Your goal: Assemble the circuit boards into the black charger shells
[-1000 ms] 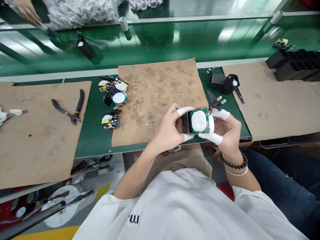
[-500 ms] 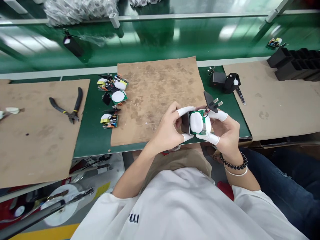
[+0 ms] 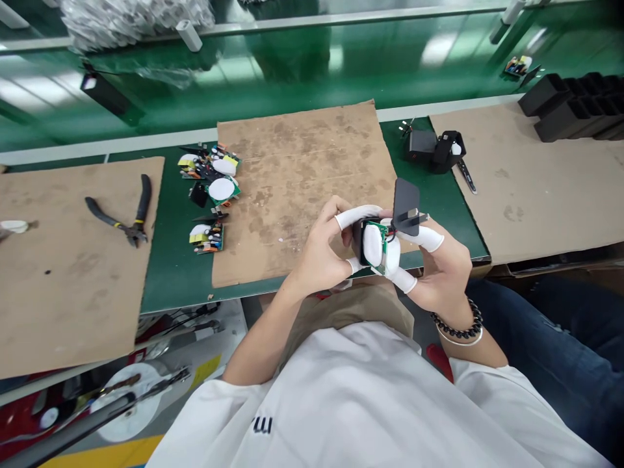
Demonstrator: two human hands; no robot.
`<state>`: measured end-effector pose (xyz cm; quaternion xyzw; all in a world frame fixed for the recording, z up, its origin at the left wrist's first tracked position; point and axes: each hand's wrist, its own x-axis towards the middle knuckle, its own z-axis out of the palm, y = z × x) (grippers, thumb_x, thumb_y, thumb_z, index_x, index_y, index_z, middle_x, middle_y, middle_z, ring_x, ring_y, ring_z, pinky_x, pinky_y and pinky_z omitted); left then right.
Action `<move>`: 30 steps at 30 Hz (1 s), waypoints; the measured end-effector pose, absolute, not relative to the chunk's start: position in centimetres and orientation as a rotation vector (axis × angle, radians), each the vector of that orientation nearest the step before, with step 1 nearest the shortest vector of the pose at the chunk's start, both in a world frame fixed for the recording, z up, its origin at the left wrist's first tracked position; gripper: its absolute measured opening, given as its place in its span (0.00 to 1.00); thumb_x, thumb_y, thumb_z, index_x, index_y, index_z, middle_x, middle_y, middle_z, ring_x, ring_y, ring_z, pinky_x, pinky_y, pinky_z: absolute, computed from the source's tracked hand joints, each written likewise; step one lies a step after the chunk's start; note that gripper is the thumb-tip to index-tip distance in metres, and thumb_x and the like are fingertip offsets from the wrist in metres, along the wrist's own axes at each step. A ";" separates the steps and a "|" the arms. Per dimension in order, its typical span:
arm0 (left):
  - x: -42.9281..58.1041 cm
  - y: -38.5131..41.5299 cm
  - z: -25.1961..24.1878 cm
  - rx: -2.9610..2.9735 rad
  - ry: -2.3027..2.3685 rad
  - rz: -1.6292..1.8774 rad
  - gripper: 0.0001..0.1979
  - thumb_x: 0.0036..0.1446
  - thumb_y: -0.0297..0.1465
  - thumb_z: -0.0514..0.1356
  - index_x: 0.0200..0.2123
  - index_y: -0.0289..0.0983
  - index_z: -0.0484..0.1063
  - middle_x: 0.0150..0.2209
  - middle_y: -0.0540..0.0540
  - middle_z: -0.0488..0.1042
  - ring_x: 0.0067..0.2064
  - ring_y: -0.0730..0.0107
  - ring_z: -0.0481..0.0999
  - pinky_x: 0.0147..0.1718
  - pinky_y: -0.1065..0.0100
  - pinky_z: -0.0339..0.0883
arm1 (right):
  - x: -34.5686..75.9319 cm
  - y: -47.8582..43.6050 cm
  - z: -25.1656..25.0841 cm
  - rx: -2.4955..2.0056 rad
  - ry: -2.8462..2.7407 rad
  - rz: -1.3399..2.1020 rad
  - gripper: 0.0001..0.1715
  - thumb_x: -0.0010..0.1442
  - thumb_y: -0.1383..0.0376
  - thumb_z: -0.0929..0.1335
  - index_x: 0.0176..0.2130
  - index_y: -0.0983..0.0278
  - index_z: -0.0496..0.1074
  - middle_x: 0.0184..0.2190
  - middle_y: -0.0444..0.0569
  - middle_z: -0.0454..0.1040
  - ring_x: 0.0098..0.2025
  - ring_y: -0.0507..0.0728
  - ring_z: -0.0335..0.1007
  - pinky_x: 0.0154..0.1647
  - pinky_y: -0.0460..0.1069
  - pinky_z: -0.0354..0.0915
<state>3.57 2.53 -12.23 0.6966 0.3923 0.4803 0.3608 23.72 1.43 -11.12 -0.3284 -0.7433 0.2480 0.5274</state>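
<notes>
White finger cots cover the thumb and a finger on each of my hands. My left hand (image 3: 327, 244) is closed around a black plastic charger housing (image 3: 359, 242), its open end facing right. At that opening, my right hand (image 3: 441, 263) grips a green circuit board (image 3: 383, 237) with white round pads on it. The board sits partly in the housing mouth, tilted; how deep it reaches is hidden. A black plug plate with metal prongs (image 3: 407, 208) hangs from the board by short wires, above my right fingers.
Several circuit boards (image 3: 221, 188) lie left of the cardboard sheet (image 3: 302, 175). Cutting pliers (image 3: 131, 224) rest open on the left cardboard. At the right are black chargers (image 3: 422, 144), tweezers (image 3: 467, 177) and stacked black housings (image 3: 568, 117). Another person's jeans (image 3: 550, 331) are close on my right.
The circuit board and housing have turned, so the board now shows more edge-on. The plug plate has swung upright and shows its broad face. The view has shifted slightly.
</notes>
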 end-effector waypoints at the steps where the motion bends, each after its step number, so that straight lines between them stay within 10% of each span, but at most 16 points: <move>1: 3.6 2.5 -12.3 1.797 1.020 1.228 0.31 0.49 0.26 0.69 0.58 0.46 0.76 0.40 0.48 0.64 0.36 0.71 0.65 0.35 0.68 0.69 | 23.7 1.3 -11.0 -0.788 -1.782 0.581 0.35 0.51 0.68 0.80 0.57 0.52 0.77 0.57 0.52 0.81 0.58 0.70 0.79 0.59 0.65 0.76; 17: 3.2 3.2 -13.6 1.408 1.039 0.994 0.38 0.35 0.44 0.81 0.51 0.37 0.78 0.41 0.46 0.70 0.36 0.69 0.72 0.36 0.66 0.71 | 24.6 2.8 -9.6 -1.020 -2.037 0.853 0.38 0.51 0.57 0.82 0.59 0.55 0.75 0.63 0.52 0.77 0.68 0.71 0.70 0.69 0.66 0.69; 22: 2.0 3.4 -11.9 1.279 0.783 0.844 0.41 0.27 0.48 0.82 0.46 0.36 0.80 0.43 0.41 0.80 0.45 0.53 0.80 0.42 0.60 0.76 | 25.2 4.0 -8.6 -1.018 -1.733 0.869 0.13 0.59 0.58 0.78 0.43 0.58 0.78 0.53 0.51 0.81 0.60 0.66 0.77 0.59 0.59 0.77; 27: 1.8 2.7 -10.7 1.239 0.673 0.773 0.37 0.23 0.46 0.83 0.41 0.37 0.83 0.44 0.39 0.81 0.48 0.49 0.81 0.48 0.55 0.78 | 24.8 6.0 -8.9 -0.749 -1.663 1.187 0.30 0.54 0.59 0.81 0.55 0.53 0.78 0.63 0.46 0.76 0.68 0.65 0.71 0.65 0.61 0.74; 30: 1.7 2.1 -10.7 1.292 0.649 0.770 0.35 0.24 0.44 0.84 0.40 0.39 0.84 0.46 0.40 0.79 0.48 0.50 0.80 0.51 0.53 0.77 | 24.4 7.2 -9.5 -0.640 -1.651 1.517 0.19 0.53 0.56 0.81 0.44 0.58 0.83 0.47 0.48 0.86 0.51 0.64 0.83 0.54 0.61 0.80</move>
